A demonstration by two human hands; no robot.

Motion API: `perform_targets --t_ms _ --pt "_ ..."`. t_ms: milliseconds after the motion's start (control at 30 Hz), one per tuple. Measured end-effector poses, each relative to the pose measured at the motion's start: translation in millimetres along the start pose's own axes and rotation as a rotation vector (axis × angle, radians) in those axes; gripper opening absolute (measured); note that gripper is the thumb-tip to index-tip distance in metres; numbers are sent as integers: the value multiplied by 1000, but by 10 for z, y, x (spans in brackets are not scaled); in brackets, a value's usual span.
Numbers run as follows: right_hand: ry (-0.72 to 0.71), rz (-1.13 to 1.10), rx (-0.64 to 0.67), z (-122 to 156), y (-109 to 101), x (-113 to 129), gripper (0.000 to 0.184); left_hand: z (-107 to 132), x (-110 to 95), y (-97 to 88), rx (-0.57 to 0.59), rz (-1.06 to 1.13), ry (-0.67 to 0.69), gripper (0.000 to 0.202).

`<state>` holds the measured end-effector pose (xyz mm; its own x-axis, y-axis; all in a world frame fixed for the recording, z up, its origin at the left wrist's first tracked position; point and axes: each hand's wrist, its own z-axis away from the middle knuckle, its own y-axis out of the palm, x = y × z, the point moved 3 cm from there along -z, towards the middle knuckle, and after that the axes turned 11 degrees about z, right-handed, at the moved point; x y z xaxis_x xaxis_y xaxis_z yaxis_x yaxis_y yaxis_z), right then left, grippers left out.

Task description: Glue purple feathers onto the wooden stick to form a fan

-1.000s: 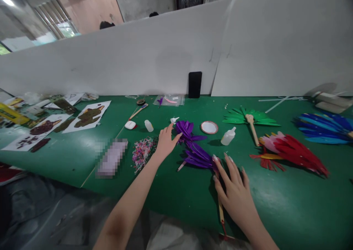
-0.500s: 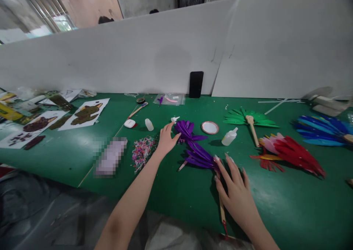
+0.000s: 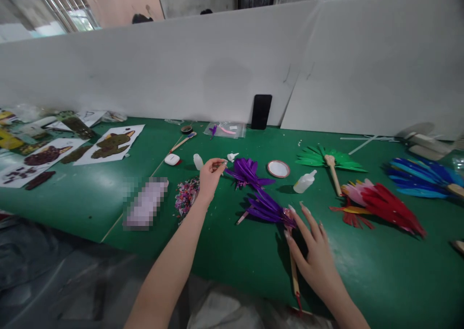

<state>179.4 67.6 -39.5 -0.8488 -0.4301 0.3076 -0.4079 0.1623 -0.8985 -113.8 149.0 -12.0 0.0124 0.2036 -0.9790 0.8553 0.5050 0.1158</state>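
Note:
Purple feathers (image 3: 246, 173) lie in a bunch on the green table, meeting the feathers of a purple feather fan (image 3: 266, 209) with a wooden handle. Just left of the bunch, my left hand (image 3: 212, 175) has its fingers pinched together near a feather tip; what is between them, if anything, is too small to make out. My right hand (image 3: 314, 246) is spread, with index finger and thumb tips resting at the fan's base and upper handle. A pile of colourful sequin-like bits (image 3: 186, 197) lies beside my left wrist, partly hidden by it.
A glue bottle (image 3: 304, 181), round lid (image 3: 278, 169) and white nozzle cap (image 3: 232, 157) stand near the feathers. Green (image 3: 330, 160), red (image 3: 384, 205) and blue feather fans (image 3: 422, 175) lie rightward. A phone (image 3: 261, 112) leans on the white partition (image 3: 174, 72). Leftward is a blurred-out pinkish object (image 3: 147, 204).
My left hand has drawn back slightly to the left from the purple bunch, and its fingers have gone from spread to pinched. My right hand stays at the fan's base.

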Motion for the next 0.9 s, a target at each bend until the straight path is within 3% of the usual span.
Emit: perform_targets --t_ms 133,233,333,433,567,633,733,900 --pt "80 -175 -141 -81 -135 -65 40 17 -78 -25 27 -62 45 22" --pt "32 -218 -221 -278 -251 -45 33 28 -32 -26 57 -330 107 28" --pt "-27 -243 -211 -567 -280 50 30 18 86 45 156 -574 125 36" --pt "-62 -318 -204 -809 -196 150 25 10 128 142 249 -682 128 33" --pt "-44 -311 -362 -860 -83 138 26 174 -162 61 152 -872 283 38" --pt "-40 -289 -397 -809 -60 76 30 396 -362 -127 72 -962 359 45" --pt "40 -320 -460 -739 -71 -27 34 822 -509 -608 -105 -1065 350 59" --pt "38 -371 -447 -716 -80 39 40 1311 -371 -1502 -398 -1180 263 71"
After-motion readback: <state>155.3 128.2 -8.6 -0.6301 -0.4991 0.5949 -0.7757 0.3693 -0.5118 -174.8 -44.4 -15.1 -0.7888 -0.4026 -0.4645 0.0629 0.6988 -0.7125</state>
